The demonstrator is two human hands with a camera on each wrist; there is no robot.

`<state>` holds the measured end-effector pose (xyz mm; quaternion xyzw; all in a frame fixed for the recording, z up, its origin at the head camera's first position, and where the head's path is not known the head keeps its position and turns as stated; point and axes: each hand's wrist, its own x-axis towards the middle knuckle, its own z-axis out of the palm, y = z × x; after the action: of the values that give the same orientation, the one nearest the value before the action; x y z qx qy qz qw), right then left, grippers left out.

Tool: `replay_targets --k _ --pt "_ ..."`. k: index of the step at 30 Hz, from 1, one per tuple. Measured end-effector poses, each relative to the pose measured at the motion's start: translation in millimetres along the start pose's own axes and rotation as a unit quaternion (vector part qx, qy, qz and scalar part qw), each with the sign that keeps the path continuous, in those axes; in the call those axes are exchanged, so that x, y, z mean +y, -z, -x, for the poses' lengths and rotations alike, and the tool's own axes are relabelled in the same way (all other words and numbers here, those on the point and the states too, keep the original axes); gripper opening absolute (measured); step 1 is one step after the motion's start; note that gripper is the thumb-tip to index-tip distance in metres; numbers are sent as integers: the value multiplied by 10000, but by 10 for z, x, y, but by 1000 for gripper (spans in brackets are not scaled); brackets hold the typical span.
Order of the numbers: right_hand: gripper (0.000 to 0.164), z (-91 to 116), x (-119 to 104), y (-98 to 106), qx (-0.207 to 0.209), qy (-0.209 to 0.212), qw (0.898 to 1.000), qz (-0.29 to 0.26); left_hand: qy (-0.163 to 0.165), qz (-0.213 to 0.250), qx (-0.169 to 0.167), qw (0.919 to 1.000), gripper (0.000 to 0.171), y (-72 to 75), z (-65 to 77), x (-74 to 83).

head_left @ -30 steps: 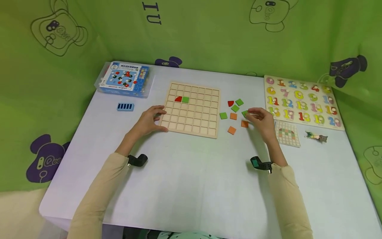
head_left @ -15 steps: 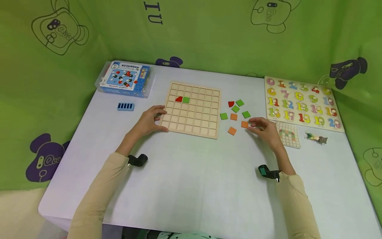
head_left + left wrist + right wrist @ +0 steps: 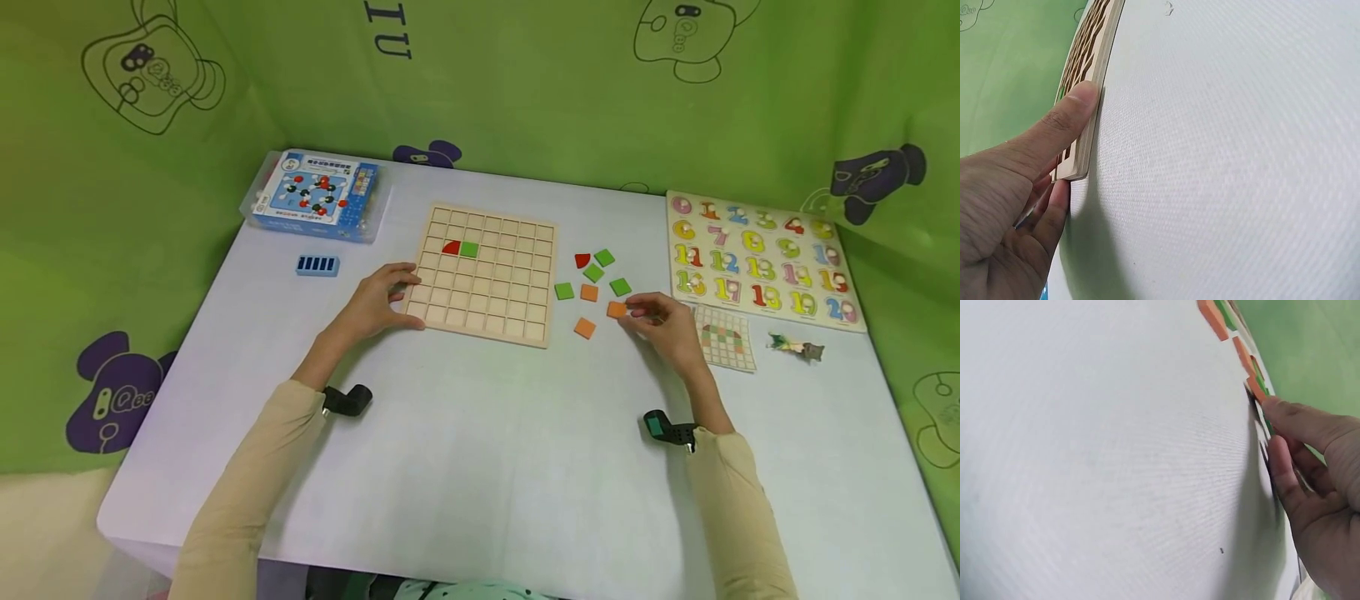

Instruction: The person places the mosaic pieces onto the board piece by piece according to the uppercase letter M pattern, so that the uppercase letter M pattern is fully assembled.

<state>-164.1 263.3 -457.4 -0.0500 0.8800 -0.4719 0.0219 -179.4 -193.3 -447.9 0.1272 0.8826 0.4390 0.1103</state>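
Observation:
The pale wooden grid board [image 3: 487,287] lies on the white table with a red quarter-circle tile [image 3: 451,247] and a green square tile [image 3: 468,249] side by side in its upper left cells. My left hand [image 3: 375,302] grips the board's near left corner; the left wrist view shows the thumb on the front edge and fingers round the side. With its fingertips, my right hand [image 3: 667,329] pinches the right edge of an orange square tile [image 3: 616,309]; the far fingertips are partly hidden. Around it lie green tiles [image 3: 620,287], other orange tiles [image 3: 585,327] and a red quarter-circle [image 3: 582,261].
Right of the right hand lie a small pattern card [image 3: 726,340], a number puzzle board [image 3: 761,258] and a little figure-like object [image 3: 797,347]. At the back left stands a boxed molecule set [image 3: 315,196], with a blue slotted block [image 3: 317,266] before it.
My right hand has left a green tile and come down to the orange tile nearby, now touching its edge. The left hand stays on the board's corner.

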Motion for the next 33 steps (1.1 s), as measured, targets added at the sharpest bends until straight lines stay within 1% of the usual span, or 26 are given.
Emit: replay_targets --k 3,6,8,12,16,20,24,30,33 --pt "34 -11 18 21 -15 -123 9987 -490 -1 -19 10 10000 71 4 -4 2" --pt "36 -22 45 39 -47 -300 9923 -1198 -14 -41 9 10000 71 8 -7 3" --pt "37 -22 66 42 -38 -460 9839 -1725 -36 -47 2 10000 71 10 -9 6" --pt "34 -6 68 15 150 -674 9668 -2459 -59 -77 -5 10000 71 14 -14 10" --pt "28 3 16 -56 507 -776 9537 -2860 -29 -102 5 9999 71 18 -15 16" --pt "28 -28 -43 -149 848 -858 9386 -3231 29 -115 -25 9999 72 17 -13 30" --pt "32 -99 -114 -252 975 -765 9352 -3319 87 -140 -40 9999 72 11 -9 34" --pt "32 -226 -227 -426 826 -678 9446 -3103 53 -149 -30 9999 72 7 -1 37" --pt "31 -291 -276 -516 780 -617 9452 -3110 32 -160 -33 9999 72 9 0 37"
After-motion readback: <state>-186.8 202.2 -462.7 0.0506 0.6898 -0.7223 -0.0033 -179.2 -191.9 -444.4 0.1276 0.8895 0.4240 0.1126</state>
